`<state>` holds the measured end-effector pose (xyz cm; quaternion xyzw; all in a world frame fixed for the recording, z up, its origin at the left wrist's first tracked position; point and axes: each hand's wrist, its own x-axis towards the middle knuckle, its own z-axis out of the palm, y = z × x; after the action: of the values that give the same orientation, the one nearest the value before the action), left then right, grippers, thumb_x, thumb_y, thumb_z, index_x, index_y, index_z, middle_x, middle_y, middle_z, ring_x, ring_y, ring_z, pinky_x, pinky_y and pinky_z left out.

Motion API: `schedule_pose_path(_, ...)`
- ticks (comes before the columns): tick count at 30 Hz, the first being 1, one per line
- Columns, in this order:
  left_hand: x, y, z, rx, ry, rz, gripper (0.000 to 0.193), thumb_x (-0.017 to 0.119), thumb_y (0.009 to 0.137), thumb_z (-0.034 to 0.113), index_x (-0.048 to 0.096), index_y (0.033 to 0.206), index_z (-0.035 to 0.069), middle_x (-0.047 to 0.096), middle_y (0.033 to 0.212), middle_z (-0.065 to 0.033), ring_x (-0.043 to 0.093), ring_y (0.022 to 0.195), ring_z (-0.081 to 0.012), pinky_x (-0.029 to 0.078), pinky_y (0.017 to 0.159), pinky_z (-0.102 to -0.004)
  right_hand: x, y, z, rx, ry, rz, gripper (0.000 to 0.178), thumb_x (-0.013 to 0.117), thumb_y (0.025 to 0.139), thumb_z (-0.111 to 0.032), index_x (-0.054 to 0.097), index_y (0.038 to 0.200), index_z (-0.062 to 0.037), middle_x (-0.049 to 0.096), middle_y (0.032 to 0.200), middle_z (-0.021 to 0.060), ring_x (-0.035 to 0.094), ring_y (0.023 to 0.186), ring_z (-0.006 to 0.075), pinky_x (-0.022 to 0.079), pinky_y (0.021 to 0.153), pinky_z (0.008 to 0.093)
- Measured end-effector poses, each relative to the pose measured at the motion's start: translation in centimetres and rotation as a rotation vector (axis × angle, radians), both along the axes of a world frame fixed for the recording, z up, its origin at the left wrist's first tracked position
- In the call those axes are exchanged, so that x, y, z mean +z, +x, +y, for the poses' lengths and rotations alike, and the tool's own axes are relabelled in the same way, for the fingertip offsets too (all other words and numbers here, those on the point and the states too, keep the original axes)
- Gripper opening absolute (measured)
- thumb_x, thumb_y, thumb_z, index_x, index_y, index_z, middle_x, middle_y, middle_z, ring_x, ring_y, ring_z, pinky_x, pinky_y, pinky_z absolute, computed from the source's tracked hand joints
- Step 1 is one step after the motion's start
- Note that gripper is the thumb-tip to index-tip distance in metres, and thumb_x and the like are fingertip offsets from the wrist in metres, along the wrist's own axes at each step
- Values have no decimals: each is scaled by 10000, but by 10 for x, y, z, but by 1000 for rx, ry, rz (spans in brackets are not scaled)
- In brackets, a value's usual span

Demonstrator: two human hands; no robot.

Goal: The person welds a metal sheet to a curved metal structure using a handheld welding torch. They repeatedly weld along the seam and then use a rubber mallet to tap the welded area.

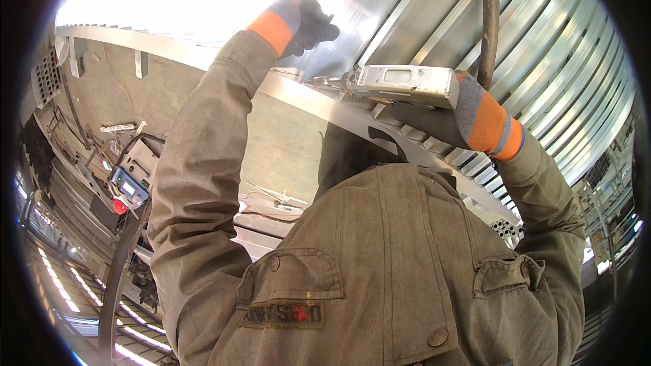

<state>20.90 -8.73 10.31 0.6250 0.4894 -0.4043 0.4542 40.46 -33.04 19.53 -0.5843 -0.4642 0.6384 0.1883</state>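
Note:
My left hand [306,27], in a grey glove with an orange cuff, is raised over the bright metal slats [397,10]. Its fingers are curled in toward the thumb; whatever may be between the fingertips is too small to make out. My right hand [451,115], gloved alike, is closed around a silver hand-held tool [400,83] with a blocky body. The tool's narrow nose points left, close to the long pale metal rail [305,98] along the slats' edge. Part of my right hand's grip is hidden beneath the tool body.
An orange-headed mallet [489,27] with a wooden handle lies on the slats, just beyond my right hand. To the left stands a blue-grey device with a small screen [129,186], a red round part [120,207] beside it. Cables and thin pale strips [278,195] lie below the rail.

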Motion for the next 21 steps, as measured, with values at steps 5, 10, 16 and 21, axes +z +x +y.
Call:
schedule_pose_path(5,3,6,0,-141,47,46,460,898,924,461,771,1142,76,746,929,-55,682,726,-175,603,610,-346,-6,-4,-1,-6,73,-41,493,793,1007,-474,797,1282,-64,834,973,151,815,818,252,641,742,353)
schedule_pose_path(10,5,5,2,-109,18,47,494,899,917,488,785,1158,72,762,952,-68,703,746,-187,625,632,-354,-7,-6,-3,10,-11,-10,412,819,1000,-295,776,1323,-42,840,1028,139,802,842,189,647,760,323)
schedule_pose_path(16,4,4,-1,-126,60,28,490,904,912,484,791,1150,71,769,961,-71,712,755,-185,630,642,-355,-11,-8,-7,31,37,-15,398,841,995,-203,767,1346,-32,842,1053,144,798,850,168,651,759,318)
schedule_pose_path(21,4,4,-1,-155,61,30,472,904,915,468,786,1141,70,761,939,-68,689,732,-174,611,618,-345,-16,-7,-12,100,16,-73,392,833,1002,-197,766,1355,-39,839,1067,140,797,876,169,652,771,321)
